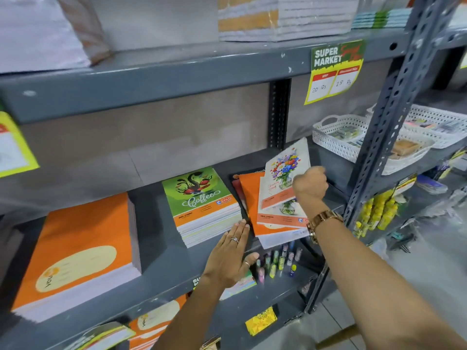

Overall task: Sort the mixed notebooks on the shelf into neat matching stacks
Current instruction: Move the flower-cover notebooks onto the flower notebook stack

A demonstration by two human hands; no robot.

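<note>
On the grey middle shelf [161,251] a tall stack of orange notebooks [75,251] sits at the left. A stack with a green "Coffee" cover [202,200] stands in the middle. To its right lies a messy pile [250,198] with orange covers and a flower-vase cover on top. My right hand [309,184] grips a flower-vase notebook [284,173], tilted up above that pile. My left hand [232,256] lies flat, fingers together, against the front corner of the green stack.
White perforated baskets [336,140] with small items stand at the right of the same shelf. A slotted steel upright [386,122] rises at the right. Markers [278,261] and more notebooks fill the shelf below. Price tags [333,72] hang on the upper shelf edge.
</note>
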